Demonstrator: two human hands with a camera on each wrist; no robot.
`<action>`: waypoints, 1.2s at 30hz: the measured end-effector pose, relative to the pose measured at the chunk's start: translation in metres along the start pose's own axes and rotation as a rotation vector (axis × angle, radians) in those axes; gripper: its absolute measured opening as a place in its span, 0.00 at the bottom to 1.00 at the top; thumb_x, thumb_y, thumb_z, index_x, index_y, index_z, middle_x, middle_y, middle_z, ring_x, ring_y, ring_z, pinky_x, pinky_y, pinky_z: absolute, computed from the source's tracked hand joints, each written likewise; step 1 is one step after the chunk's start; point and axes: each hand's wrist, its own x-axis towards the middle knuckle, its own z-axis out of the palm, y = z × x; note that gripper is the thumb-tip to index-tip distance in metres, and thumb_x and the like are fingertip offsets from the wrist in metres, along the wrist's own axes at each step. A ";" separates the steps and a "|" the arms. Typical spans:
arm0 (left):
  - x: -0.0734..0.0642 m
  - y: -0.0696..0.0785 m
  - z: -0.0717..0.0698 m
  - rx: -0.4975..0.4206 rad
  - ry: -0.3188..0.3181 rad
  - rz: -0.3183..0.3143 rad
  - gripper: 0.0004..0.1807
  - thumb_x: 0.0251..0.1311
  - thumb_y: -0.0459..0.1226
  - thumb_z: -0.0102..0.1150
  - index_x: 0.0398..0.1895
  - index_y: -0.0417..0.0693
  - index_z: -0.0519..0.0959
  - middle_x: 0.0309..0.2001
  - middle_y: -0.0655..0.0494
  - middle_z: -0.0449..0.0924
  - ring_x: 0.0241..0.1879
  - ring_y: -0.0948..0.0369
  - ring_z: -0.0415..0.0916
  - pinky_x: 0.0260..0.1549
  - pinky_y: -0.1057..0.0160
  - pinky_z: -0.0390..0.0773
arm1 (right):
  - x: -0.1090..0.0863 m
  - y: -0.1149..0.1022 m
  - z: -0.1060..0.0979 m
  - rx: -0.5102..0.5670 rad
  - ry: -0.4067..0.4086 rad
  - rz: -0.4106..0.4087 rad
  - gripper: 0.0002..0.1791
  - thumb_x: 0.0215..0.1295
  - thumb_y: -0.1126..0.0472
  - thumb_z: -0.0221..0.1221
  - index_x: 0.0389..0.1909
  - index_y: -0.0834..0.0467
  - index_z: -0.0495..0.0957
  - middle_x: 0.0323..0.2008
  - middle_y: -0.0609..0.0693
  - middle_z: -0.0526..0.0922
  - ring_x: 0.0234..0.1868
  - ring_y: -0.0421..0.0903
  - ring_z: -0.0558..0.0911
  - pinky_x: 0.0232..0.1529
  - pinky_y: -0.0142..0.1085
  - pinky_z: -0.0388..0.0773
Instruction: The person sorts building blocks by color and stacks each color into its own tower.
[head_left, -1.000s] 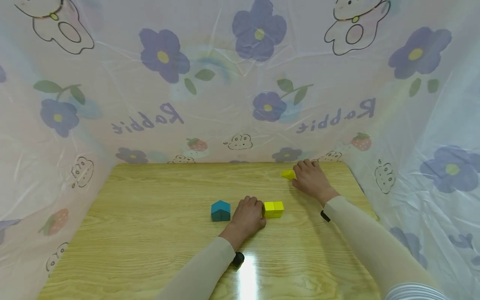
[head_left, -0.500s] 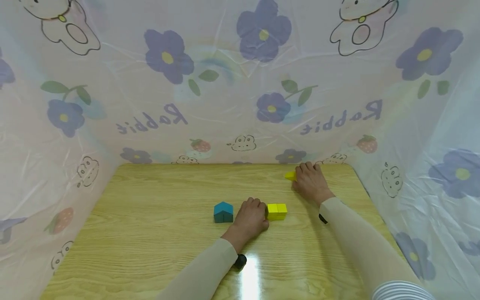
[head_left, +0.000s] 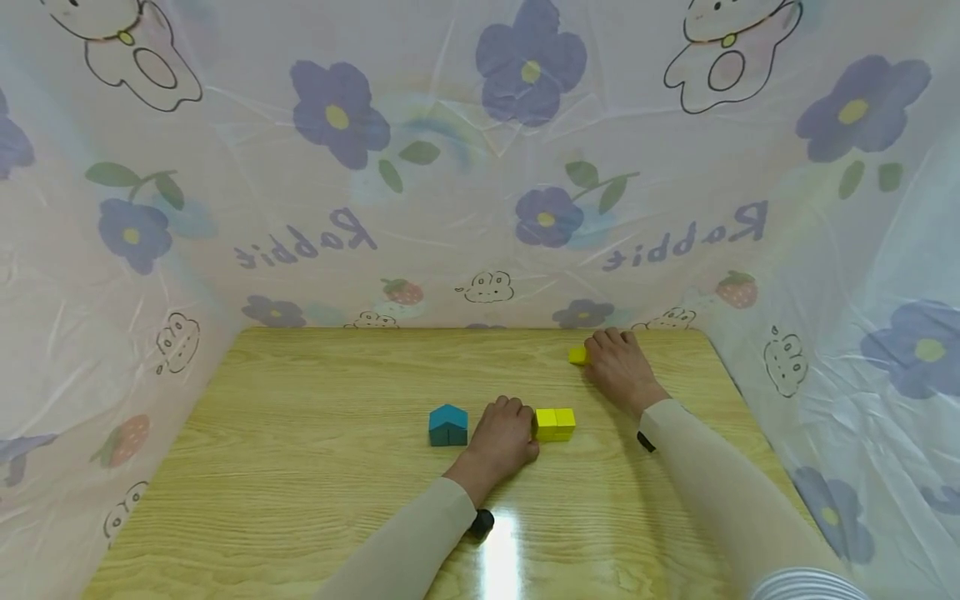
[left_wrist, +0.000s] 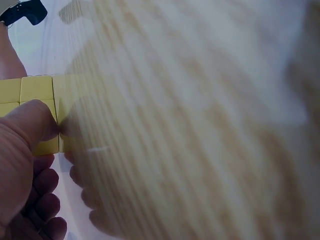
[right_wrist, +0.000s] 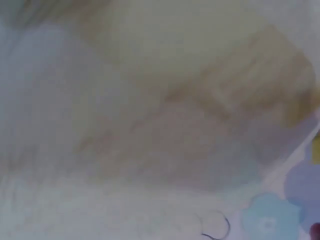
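My left hand (head_left: pixel 501 437) grips the left end of two small yellow blocks (head_left: pixel 555 424) that sit side by side on the wooden table. In the left wrist view, the thumb (left_wrist: pixel 37 120) presses the near side of the yellow blocks (left_wrist: pixel 36 89) and the fingers curl on the far side. Left of that hand stands a blue house-shaped piece (head_left: pixel 448 426) with a seam down its front. My right hand (head_left: pixel 621 367), near the table's back edge, holds another yellow block (head_left: pixel 577 357), mostly hidden by the fingers. The right wrist view is blurred.
The wooden table (head_left: pixel 322 492) ends at the back against a hanging sheet (head_left: pixel 420 242) printed with flowers and rabbits. The sheet also closes in both sides. A black wrist device (head_left: pixel 482 524) shows below my left wrist.
The yellow block in my right hand has turned: its visible end was pointed and now looks square. The left hand stays at the yellow blocks. The whole view shifted slightly.
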 end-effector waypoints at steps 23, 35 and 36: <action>0.001 0.002 -0.001 0.002 -0.009 -0.010 0.14 0.67 0.50 0.65 0.46 0.51 0.81 0.42 0.58 0.77 0.43 0.58 0.67 0.48 0.59 0.71 | -0.001 -0.005 -0.036 -0.195 0.105 -0.377 0.20 0.74 0.47 0.62 0.50 0.59 0.71 0.46 0.55 0.74 0.48 0.55 0.75 0.55 0.48 0.74; 0.001 0.002 -0.001 0.009 0.004 -0.003 0.14 0.67 0.49 0.65 0.45 0.51 0.81 0.41 0.57 0.77 0.41 0.57 0.67 0.47 0.59 0.72 | -0.010 -0.009 -0.060 -0.113 0.195 -0.411 0.22 0.70 0.49 0.64 0.52 0.60 0.72 0.47 0.55 0.76 0.48 0.55 0.76 0.53 0.47 0.75; 0.001 0.002 -0.001 0.011 0.007 -0.003 0.13 0.66 0.49 0.65 0.44 0.51 0.81 0.41 0.57 0.77 0.41 0.57 0.67 0.46 0.59 0.72 | -0.011 -0.010 -0.063 -0.098 0.205 -0.414 0.22 0.69 0.49 0.64 0.52 0.60 0.73 0.47 0.55 0.77 0.48 0.55 0.75 0.53 0.47 0.75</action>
